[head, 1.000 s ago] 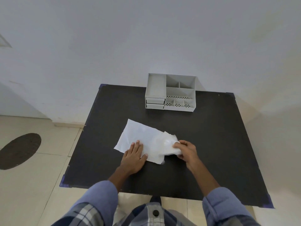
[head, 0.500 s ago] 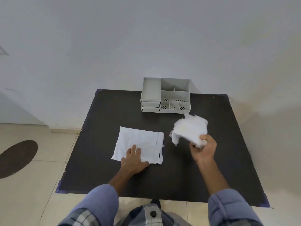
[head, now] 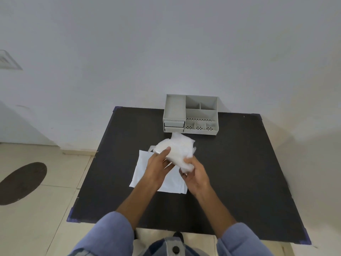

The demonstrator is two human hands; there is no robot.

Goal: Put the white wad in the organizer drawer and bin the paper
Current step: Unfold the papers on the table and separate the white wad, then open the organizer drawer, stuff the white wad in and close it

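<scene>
Both my hands hold the fluffy white wad (head: 177,148) in the air above the table's middle. My left hand (head: 158,165) grips its left side with the thumb on top, and my right hand (head: 193,172) pinches its lower right part. Beneath my hands a flat white paper sheet (head: 142,169) lies on the black table (head: 239,163), partly hidden by my left forearm. The grey organizer (head: 191,115) stands at the table's far edge, with two small shut drawers (head: 174,126) at its front left.
The table stands against a pale wall. A tiled floor lies to the left, with a dark round patch (head: 20,182) on it. No bin shows in this view.
My left hand left the paper and rose to join the right hand on the wad. The wad moved left, from the right side to above the paper.
</scene>
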